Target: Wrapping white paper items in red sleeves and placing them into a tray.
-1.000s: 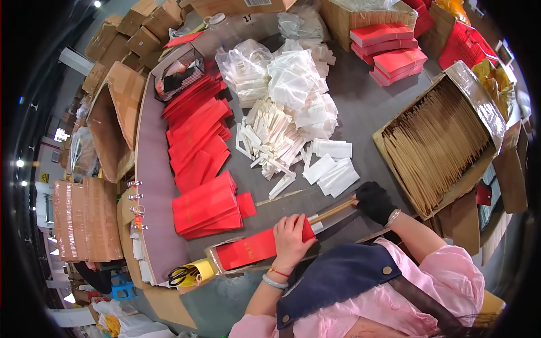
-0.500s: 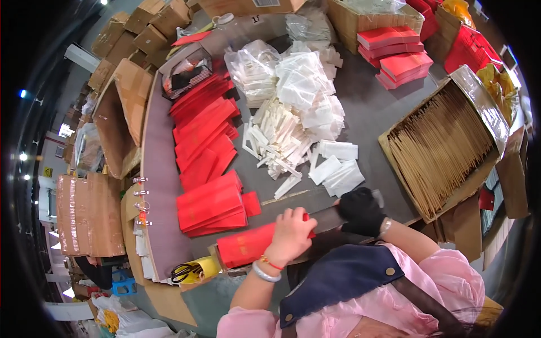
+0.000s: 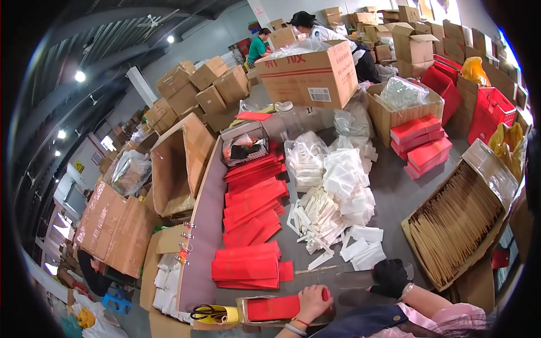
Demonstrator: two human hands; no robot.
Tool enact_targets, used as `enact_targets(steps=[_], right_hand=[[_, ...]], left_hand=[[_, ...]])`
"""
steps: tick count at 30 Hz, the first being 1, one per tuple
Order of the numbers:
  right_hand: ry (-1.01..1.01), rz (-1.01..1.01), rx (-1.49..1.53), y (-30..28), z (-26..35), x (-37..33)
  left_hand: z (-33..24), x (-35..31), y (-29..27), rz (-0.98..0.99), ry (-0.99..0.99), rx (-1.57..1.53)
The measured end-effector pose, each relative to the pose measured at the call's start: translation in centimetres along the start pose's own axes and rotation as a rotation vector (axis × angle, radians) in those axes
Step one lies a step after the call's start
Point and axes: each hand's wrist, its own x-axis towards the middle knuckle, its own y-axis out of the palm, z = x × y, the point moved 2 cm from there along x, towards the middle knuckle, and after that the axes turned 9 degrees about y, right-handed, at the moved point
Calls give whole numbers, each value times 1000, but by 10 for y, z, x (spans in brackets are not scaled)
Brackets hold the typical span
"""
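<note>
My left hand (image 3: 314, 305) is closed around the right end of a red paper envelope stack (image 3: 273, 308), which lies in a narrow cardboard tray at the table's near edge. A black fingerless glove covers my right hand (image 3: 390, 278). Its fingers are curled over a clear plastic piece (image 3: 354, 280) that shows on both sides of the hand; its exact kind is hard to make out. Fanned red envelopes (image 3: 246, 265) lie to the left. Beyond my right hand are white paper slips (image 3: 363, 248) and a heap of narrow white strips (image 3: 322, 217).
A yellow holder with black-handled scissors (image 3: 215, 314) adjoins the tray. At right stands an open carton of brown sticks (image 3: 456, 219). Red bundles (image 3: 420, 143) lie farther back, near a large carton (image 3: 307, 73). Two people work in the background.
My view has tilted upward, so the table sits lower and the far room shows. Both hands stay near the same spots, the left still on the red stack.
</note>
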Motion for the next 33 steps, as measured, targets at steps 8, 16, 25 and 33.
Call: enact_targets(steps=[8, 16, 25, 33], right_hand=[[-14, 66, -62, -7, 10, 8], [-112, -25, -122, -9, 9, 0], [-204, 134, -37, 6, 18, -3], [-381, -46, 176, 42, 83, 29]], left_hand=[[-4, -9, -1, -188, -59, 48], [11, -20, 15, -311, -132, -135], [9, -31, 13, -176, -208, -212], [6, -11, -13, -27, -110, -227]])
